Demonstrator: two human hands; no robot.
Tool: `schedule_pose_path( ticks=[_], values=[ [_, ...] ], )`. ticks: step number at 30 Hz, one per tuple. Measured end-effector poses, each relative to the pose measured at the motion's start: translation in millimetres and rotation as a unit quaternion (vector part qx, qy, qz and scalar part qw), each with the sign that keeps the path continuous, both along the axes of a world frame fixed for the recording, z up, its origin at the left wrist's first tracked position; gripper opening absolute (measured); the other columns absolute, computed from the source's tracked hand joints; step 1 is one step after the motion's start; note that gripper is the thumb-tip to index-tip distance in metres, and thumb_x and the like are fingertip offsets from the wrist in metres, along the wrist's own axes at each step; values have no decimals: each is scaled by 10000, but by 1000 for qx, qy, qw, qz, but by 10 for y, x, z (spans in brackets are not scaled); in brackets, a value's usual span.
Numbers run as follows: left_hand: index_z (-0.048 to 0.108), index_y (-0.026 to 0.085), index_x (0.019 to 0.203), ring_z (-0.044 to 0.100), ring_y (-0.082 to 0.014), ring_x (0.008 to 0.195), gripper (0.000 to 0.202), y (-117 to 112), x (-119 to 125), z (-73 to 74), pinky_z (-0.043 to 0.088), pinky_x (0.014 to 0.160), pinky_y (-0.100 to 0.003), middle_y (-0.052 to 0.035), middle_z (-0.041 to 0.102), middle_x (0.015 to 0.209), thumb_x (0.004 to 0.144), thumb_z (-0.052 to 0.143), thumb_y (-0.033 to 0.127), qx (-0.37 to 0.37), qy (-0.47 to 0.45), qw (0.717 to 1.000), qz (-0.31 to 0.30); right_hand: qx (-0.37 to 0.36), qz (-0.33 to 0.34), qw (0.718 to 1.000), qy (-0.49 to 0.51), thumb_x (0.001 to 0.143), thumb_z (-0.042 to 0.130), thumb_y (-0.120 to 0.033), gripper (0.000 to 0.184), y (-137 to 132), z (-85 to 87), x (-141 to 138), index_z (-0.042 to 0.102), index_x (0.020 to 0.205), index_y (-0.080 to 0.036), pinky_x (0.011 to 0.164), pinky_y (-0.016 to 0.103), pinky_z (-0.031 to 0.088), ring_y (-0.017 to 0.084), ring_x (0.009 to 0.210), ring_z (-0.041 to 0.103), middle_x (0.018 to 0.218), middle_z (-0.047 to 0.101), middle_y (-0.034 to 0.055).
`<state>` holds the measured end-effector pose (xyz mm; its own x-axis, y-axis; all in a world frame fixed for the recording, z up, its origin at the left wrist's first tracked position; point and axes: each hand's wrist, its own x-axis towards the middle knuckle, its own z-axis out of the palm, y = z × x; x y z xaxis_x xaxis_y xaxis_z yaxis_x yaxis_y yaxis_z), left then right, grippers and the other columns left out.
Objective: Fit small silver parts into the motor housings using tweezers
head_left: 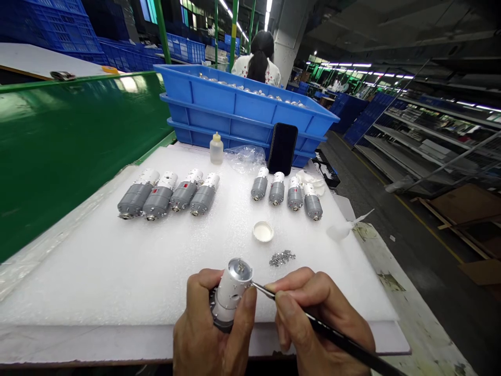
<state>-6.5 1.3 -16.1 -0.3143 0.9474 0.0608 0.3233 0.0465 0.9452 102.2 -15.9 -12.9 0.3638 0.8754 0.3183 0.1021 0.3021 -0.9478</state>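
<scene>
My left hand (211, 324) is closed around a white-and-grey cylindrical model (230, 295), tilted with its round silver end up. A slim black-handled paintbrush (329, 331) is pinched in my right hand (317, 313). Its tip touches or nearly touches the rim of the model's silver end. Just beyond my hands lies a small pile of tiny silver parts (282, 257). Past it is a shallow round white cap (263, 232) with whitish contents. Similar models lie in two groups: larger-looking ones (158, 196) at left and others (277, 189) at right.
White foam sheet (164, 271) covers the table. At the back stand stacked blue crates (235, 107), a leaning phone (282, 149), a small bottle (216, 149) and clear plastic (248, 156). A translucent pointed-nozzle item (344, 228) lies right. A person (258, 57) sits beyond the crates.
</scene>
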Motion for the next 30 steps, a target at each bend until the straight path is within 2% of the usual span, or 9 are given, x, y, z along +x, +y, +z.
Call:
schedule_pose_path(
  ticks=[2, 5, 11, 23, 30],
  values=[
    [501, 302, 885, 537, -196, 553, 197, 14, -7, -14, 377, 590, -319, 72, 584, 688, 855, 631, 446, 1, 21, 1000, 6, 7, 15, 1000, -27, 909, 697, -143, 153, -11, -25, 34, 668, 794, -238, 379, 195, 444, 76, 420, 549, 797, 735, 7],
    [498, 303, 870, 564, -204, 547, 175, 45, -40, -58, 382, 568, -313, 69, 594, 662, 862, 612, 436, 8, 55, 998, 11, -8, -10, 999, -48, 908, 700, -157, 148, -32, -49, 34, 676, 789, -241, 365, 195, 445, 85, 429, 547, 803, 739, 14],
    [509, 302, 879, 608, -201, 483, 211, 100, -161, -151, 445, 500, -294, 68, 647, 628, 863, 634, 471, 37, 96, 994, -41, 10, -12, 999, -44, 895, 703, -121, 172, -3, -34, -18, 633, 784, -233, 354, 181, 443, 81, 405, 568, 800, 743, 7],
    [540, 285, 824, 574, -132, 443, 183, 126, -199, -129, 458, 474, -232, 101, 618, 575, 884, 647, 421, 76, 85, 991, -69, 19, -19, 998, -50, 909, 686, -118, 198, 17, 1, -58, 596, 781, -240, 395, 162, 448, 69, 435, 567, 776, 722, -20],
    [532, 283, 786, 534, -112, 424, 186, 161, -192, -104, 440, 455, -205, 114, 586, 554, 888, 643, 392, 79, 76, 992, -69, 14, 12, 1000, -23, 913, 665, -79, 198, 53, 27, -54, 611, 826, -248, 423, 143, 506, 58, 457, 606, 819, 724, -38]
  ],
)
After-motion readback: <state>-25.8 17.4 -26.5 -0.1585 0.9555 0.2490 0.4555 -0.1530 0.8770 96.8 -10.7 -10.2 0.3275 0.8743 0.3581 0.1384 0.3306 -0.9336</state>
